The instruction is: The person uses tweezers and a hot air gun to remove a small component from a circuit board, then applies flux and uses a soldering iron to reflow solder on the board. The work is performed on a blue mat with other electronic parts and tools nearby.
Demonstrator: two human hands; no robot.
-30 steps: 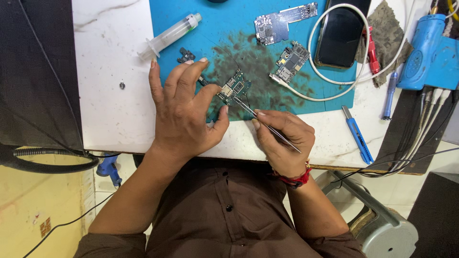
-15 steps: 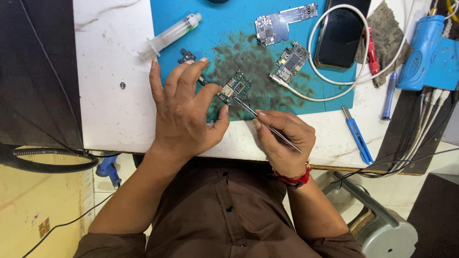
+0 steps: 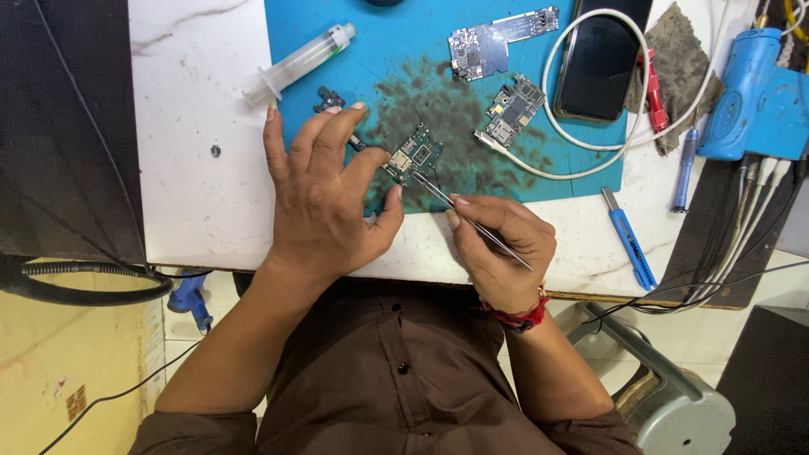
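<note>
From the head camera, looking straight down, the left hand (image 3: 324, 198) lies flat with fingers spread on a blue mat (image 3: 404, 50), its forefinger and thumb pinning a small green circuit board (image 3: 413, 157) against the mat. The board sits near the mat's front edge, on a dark smudged patch. The right hand (image 3: 504, 248) is closed around thin metal tweezers (image 3: 459, 211), held like a pen; their tips rest on the board's lower right corner. Whether the tips are pinched on anything cannot be told. A red thread band circles the right wrist.

The mat lies on a white table (image 3: 194, 194). A plastic syringe (image 3: 299, 63) lies slanted across the mat's left edge, holding some pale filling; how much is too unclear to say. Just beside the left fingertips is a small dark part (image 3: 329, 99). Further back on the mat lie two more circuit boards, one long (image 3: 497, 38) and one squarer (image 3: 514, 109), and a dark phone (image 3: 600, 59) ringed by a white cable (image 3: 556, 135). To the right lie a blue utility knife (image 3: 628, 240), a red-handled tool (image 3: 653, 93), a grey cloth (image 3: 687, 63) and a blue hot-air tool (image 3: 746, 93).
</note>
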